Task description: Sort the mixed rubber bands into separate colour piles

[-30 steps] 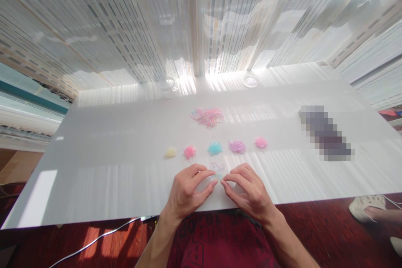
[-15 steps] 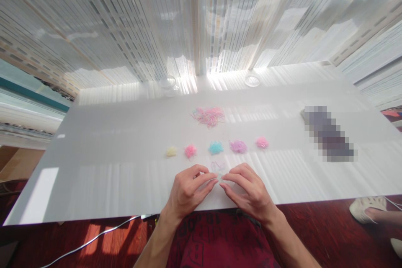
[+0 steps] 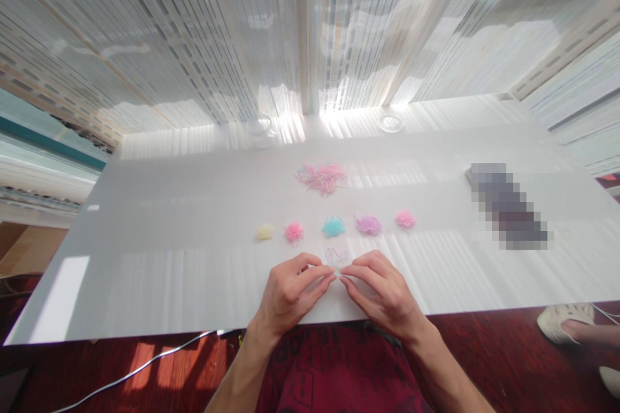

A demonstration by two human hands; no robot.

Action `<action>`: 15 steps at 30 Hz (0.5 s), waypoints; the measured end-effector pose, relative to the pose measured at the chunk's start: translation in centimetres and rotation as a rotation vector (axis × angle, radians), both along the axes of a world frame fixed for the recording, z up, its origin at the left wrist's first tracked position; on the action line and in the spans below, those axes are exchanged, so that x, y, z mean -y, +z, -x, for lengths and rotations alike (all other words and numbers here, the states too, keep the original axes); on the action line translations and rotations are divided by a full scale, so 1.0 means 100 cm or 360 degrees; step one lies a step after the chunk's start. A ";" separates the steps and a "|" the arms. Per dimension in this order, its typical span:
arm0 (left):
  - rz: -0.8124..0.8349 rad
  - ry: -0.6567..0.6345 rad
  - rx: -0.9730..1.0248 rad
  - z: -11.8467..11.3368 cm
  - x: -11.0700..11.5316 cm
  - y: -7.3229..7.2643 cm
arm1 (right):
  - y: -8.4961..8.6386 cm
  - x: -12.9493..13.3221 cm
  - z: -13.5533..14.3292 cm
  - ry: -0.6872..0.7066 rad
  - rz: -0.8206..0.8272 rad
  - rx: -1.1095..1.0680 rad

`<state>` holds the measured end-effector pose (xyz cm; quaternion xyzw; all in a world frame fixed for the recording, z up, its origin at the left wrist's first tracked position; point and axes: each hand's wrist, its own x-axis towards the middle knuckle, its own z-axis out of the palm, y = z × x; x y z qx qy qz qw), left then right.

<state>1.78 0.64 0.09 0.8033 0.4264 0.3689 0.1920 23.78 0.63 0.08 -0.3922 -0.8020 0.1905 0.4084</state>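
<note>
At the table's near edge, my left hand (image 3: 295,287) and my right hand (image 3: 380,287) meet fingertip to fingertip. Each is closed in a pinch on a tiny pale blue-green strand (image 3: 338,272). Just beyond my fingers lie a few loose lilac strands (image 3: 335,254), thin and loop-like. A row of small sorted piles stretches past them: a yellow pile (image 3: 265,233), a hot pink pile (image 3: 294,231), a turquoise pile (image 3: 334,226), a purple pile (image 3: 369,225) and a light pink pile (image 3: 405,219). Farther back is a larger mixed pile of strands (image 3: 322,178), mostly pink.
The white table (image 3: 194,206) ends at a striped curtain (image 3: 300,26). Two clear round dishes (image 3: 391,122) stand along its back edge. A blurred-out dark object (image 3: 511,210) lies at the right. A white cable (image 3: 140,371) runs over the floor; another person's shoe (image 3: 566,324) is at right.
My right thumb and fingers have come together at the pale strand, nearer to my left fingertips. The piles have stayed as they were.
</note>
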 end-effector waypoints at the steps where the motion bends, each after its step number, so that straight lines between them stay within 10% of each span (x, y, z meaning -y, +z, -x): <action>1: 0.0002 0.0002 0.0001 0.000 0.000 0.000 | 0.000 0.000 0.000 0.0002 0.0004 0.0001; 15: 0.0018 0.0000 0.0063 0.001 0.001 -0.001 | 0.001 -0.001 0.000 -0.0015 0.0010 -0.0025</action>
